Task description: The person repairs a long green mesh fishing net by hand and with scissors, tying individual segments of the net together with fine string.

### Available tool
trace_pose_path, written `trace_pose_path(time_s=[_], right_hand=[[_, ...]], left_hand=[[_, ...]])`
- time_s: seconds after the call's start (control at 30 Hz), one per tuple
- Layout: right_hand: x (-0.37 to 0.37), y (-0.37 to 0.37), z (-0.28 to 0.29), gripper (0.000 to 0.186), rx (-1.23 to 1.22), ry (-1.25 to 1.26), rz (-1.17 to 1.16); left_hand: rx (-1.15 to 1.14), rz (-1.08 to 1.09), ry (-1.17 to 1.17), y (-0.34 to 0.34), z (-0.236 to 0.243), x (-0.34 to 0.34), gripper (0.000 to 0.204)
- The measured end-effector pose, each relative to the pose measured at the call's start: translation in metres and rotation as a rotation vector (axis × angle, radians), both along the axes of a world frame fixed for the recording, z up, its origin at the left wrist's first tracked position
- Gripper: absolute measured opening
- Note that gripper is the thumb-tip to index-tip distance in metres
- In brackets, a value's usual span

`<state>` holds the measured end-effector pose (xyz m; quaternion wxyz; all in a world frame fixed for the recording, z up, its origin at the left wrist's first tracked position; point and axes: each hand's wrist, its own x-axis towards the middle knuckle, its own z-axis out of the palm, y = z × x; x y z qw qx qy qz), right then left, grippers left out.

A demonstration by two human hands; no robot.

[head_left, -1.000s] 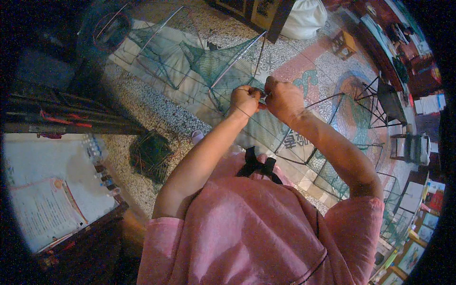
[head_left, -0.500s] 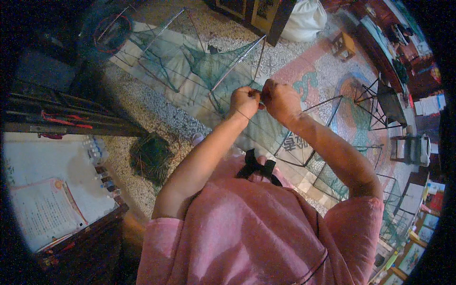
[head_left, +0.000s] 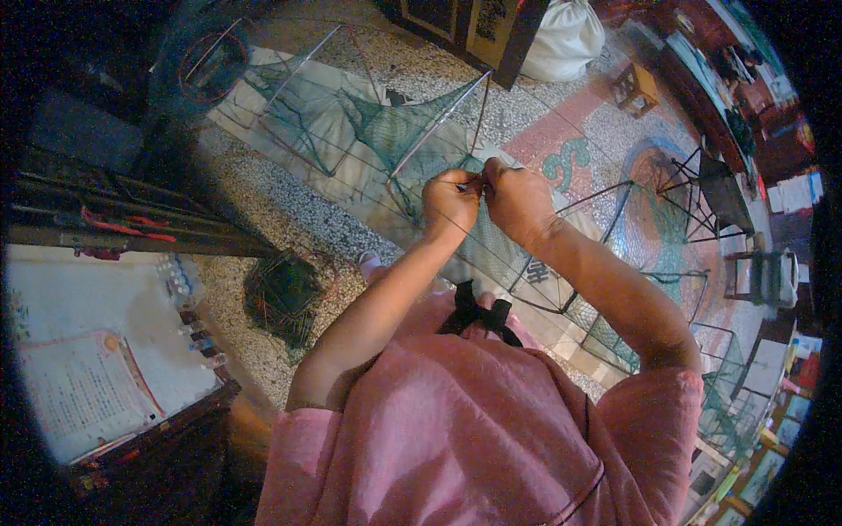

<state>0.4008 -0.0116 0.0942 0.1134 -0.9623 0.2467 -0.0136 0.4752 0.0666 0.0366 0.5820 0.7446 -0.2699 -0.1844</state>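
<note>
My left hand (head_left: 450,203) and my right hand (head_left: 521,202) meet in the middle of the view, both closed with thumbs and fingertips pinched together. Whatever lies between the fingertips is small and dark, and I cannot make it out. Under and beyond the hands stretches a long green mesh net trap (head_left: 399,127), spread on thin rod frames over the floor. One light-coloured rod (head_left: 441,120) holds up the mesh just past my left hand. Dark frame rods (head_left: 561,307) of the netting continue to the right, below my right forearm.
A bundled dark green net (head_left: 282,294) lies on the pebbled floor at left, near a white-topped table (head_left: 96,307) with papers and small bottles. A small wooden stool (head_left: 635,90), a white sack (head_left: 563,39) and a grey stool (head_left: 761,279) stand farther out.
Both hands have come slightly lower and stay pinched together. The left hand has turned a little, showing more of its thumb and finger. The whole view has shifted slightly.
</note>
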Motion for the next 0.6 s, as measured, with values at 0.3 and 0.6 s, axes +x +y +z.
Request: trace_pose_path(time_s=[0.3,0.6], right_hand=[[0.004,-0.011,-0.003,0.015,0.152,-0.049,-0.098],[0.007,-0.036,-0.014,0.024,0.534,-0.197,-0.01]], left_hand=[[-0.224,0.154,0.193,0.001,-0.009,-0.011,0.01],[-0.264,0.017,0.494,0.002,0.001,-0.001,0.014]])
